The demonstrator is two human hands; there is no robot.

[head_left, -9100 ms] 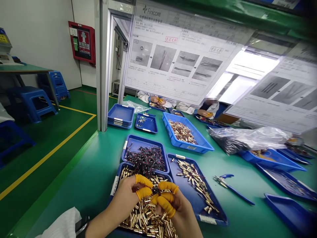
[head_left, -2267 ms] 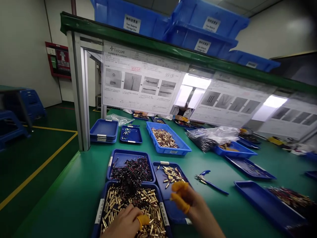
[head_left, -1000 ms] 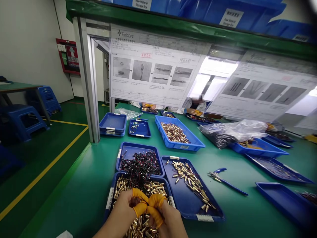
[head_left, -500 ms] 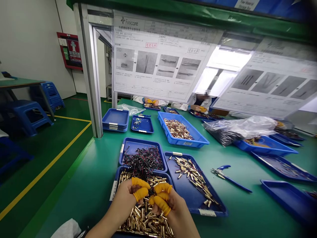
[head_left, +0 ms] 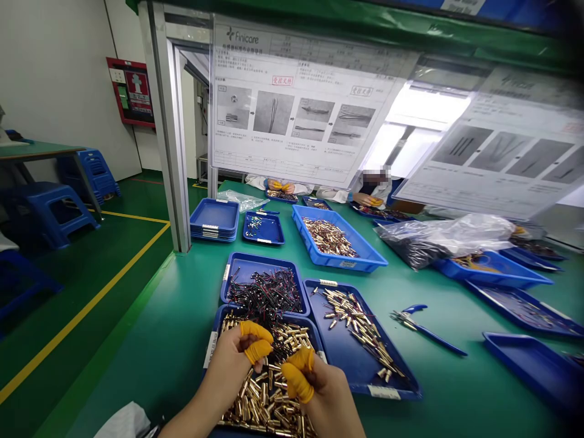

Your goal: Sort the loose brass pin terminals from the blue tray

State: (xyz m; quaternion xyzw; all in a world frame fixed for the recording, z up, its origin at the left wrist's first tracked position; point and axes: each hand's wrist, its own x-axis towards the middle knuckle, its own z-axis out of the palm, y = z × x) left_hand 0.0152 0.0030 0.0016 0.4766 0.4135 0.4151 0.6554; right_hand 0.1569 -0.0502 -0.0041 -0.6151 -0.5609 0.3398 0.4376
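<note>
My left hand (head_left: 241, 351), yellow cots on its fingertips, is closed in a pinch above a blue tray (head_left: 312, 329) of gold metal tubes (head_left: 260, 398). What sits between those fingertips is too small to make out. To its right, my right hand (head_left: 317, 380) is also pinched, with yellow cots, over the same tubes; its fingers hide whatever they hold. Just beyond both hands lies a tray (head_left: 237, 263) heaped with short black-and-red wire leads (head_left: 269, 291), some spilling over the rim toward the tubes. In the tray (head_left: 342, 353) at the right are gold tubes with leads attached (head_left: 351, 316).
Blue-handled pliers (head_left: 426, 328) lie right of the trays. Farther back stand stacked trays (head_left: 214, 216), a small tray (head_left: 277, 234) and a light-blue bin (head_left: 378, 263) of gold parts. Instruction sheets (head_left: 296, 146) hang overhead. Co-workers' gloved hands (head_left: 280, 187) are across the table.
My hands have moved apart: the fingertips were together around a small dark piece, and now the right hand sits lower and to the right. The left hand has barely moved.
</note>
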